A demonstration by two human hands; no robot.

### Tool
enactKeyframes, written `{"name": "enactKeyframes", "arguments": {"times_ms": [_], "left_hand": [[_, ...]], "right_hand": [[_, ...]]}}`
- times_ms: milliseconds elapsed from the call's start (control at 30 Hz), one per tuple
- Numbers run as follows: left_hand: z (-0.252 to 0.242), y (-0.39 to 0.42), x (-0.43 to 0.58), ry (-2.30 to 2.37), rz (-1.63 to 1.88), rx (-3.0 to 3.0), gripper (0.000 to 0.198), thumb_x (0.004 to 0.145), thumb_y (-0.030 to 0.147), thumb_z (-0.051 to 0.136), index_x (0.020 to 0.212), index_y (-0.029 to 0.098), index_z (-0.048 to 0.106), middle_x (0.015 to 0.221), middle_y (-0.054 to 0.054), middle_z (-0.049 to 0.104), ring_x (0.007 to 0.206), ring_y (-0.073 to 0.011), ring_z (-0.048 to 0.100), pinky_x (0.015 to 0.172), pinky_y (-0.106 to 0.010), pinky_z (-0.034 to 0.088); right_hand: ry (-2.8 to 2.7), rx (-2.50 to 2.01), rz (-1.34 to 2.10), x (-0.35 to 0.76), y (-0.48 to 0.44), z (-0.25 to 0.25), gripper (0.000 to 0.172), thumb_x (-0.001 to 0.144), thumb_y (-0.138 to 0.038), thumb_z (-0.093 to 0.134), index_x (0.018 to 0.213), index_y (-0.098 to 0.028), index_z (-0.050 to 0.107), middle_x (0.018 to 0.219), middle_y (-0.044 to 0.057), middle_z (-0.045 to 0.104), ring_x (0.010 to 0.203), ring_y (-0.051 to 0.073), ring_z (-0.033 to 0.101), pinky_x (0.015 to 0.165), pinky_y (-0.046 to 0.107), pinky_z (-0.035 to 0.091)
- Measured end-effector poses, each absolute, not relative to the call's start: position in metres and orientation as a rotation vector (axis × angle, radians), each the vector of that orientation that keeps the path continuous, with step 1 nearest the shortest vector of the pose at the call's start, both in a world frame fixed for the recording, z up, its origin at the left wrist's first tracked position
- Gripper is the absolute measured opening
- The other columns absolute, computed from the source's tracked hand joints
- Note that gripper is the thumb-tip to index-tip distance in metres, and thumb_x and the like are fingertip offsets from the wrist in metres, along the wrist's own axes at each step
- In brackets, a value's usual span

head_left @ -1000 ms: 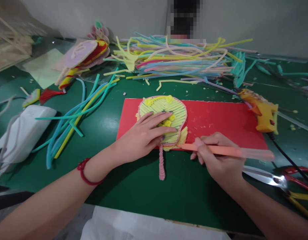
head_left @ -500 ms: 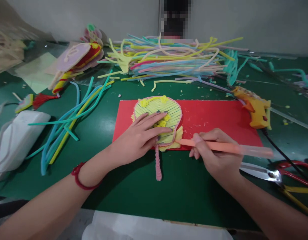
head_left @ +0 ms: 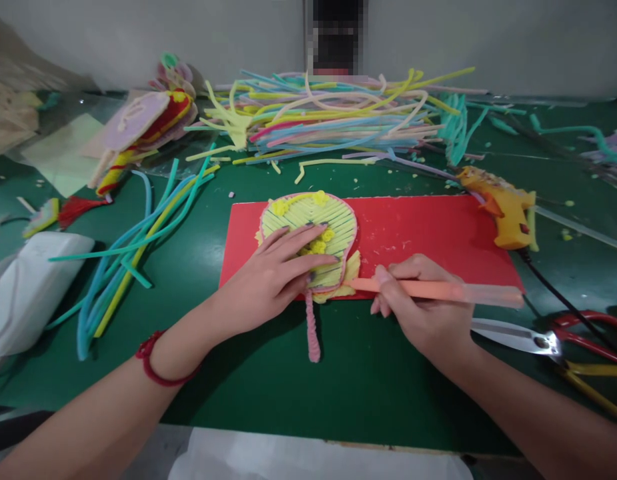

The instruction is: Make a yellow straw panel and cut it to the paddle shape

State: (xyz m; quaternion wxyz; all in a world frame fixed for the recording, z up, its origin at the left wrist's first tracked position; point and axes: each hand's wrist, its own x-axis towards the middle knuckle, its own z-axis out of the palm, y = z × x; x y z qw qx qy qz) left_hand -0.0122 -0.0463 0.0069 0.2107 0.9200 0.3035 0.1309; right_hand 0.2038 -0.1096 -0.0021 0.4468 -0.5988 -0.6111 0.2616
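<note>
While the left hand (head_left: 271,275) lies with fingers spread flat over the fan-shaped piece (head_left: 308,215) on the left part of the red board (head_left: 423,233), the right hand (head_left: 431,319) pinches an orange pen (head_left: 438,291), its tip by the piece's lower edge. A light press could let the piece twist — its pink handle (head_left: 313,333) juts past the board's near edge — and send the tip astray. A careless rightward sweep might catch the scissors (head_left: 511,335), blades pointing toward the wrist, beyond the board's near right corner.
</note>
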Motion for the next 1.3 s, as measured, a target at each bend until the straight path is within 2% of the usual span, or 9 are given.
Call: {"name": "enactKeyframes", "arguments": {"times_ms": [333,500,1300], "left_hand": [[0.0062,-0.0461,-0.0124,0.833,0.363,2.566,0.041,0.089,0.007,0.039,0.124,0.023,0.054,0.148,-0.01,0.037,0.136,-0.0223,0.032,0.109,-0.048,0.027],[0.0056,-0.0463,-0.0126,0.833,0.378,2.569,0.04,0.09,0.008,0.039,0.124,0.023,0.054,0.148,-0.01,0.037,0.137,-0.0224,0.031,0.11,-0.048,0.027],[0.0058,-0.0457,-0.0121,0.825,0.364,2.572,0.042,0.089,0.007,0.04,0.126,0.023,0.053,0.148,-0.01,0.037,0.137,-0.0224,0.031,0.11,-0.048,0.026]], "right_hand": [[-1.561,-1.392,0.736,0.1976,-0.112,0.0,0.021,0.081,-0.022,0.06,0.061,-0.02,0.056,0.05,-0.003,0.058,0.043,0.011,0.057,0.042,0.022,0.043],[-1.502,-1.455,0.715,0.201,-0.1097,-0.0024,0.024,0.081,-0.024,0.06,0.058,-0.021,0.051,0.044,-0.005,0.052,0.039,0.01,0.054,0.041,0.022,0.041],[-1.493,-1.399,0.736,0.2038,-0.1057,-0.0043,0.024,0.082,-0.02,0.059,0.059,-0.021,0.051,0.046,-0.006,0.051,0.039,0.009,0.05,0.042,0.024,0.042]]}}
